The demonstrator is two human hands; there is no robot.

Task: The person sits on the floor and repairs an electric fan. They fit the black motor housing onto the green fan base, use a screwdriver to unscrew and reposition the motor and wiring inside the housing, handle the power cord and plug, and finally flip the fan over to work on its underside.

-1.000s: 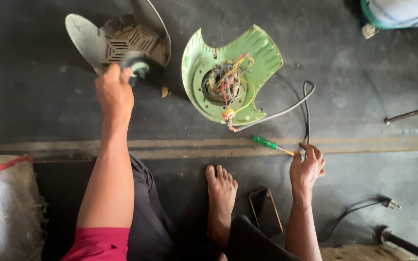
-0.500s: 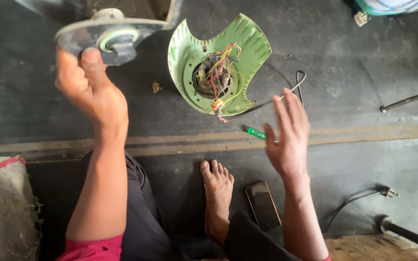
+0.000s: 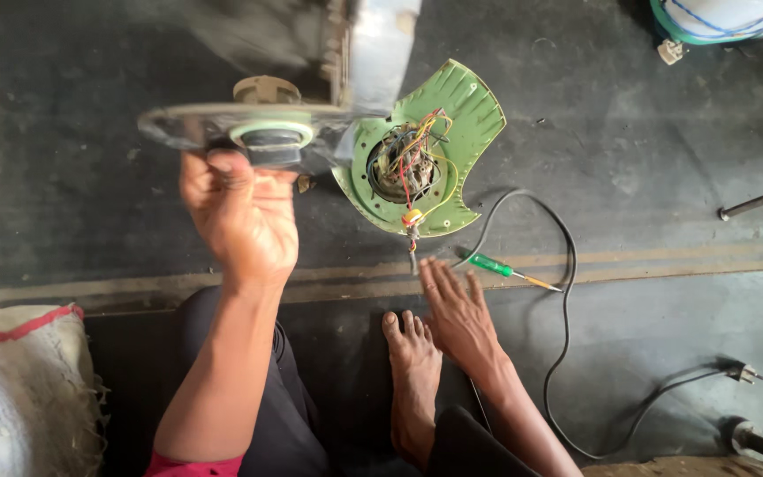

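Observation:
My left hand (image 3: 242, 215) grips a grey fan blade assembly (image 3: 262, 124) by its hub, lifted off the floor and blurred. On the dark floor to its right lies a green fan motor housing (image 3: 452, 115) with coloured wires showing in its middle. My right hand (image 3: 454, 305) is flat and open, fingers spread, just below the housing's dangling wires and left of a green-handled screwdriver (image 3: 503, 268). It holds nothing.
A black power cord (image 3: 565, 291) loops from the housing to a plug (image 3: 744, 374) at the right. My bare foot (image 3: 412, 380) rests beside the right hand. A sack (image 3: 19, 389) sits at bottom left, a metal rod (image 3: 761, 201) at right.
My left hand has raised the fan blade assembly off the floor toward the camera. My right hand left the screwdriver and cord, moved left and spread open below the housing.

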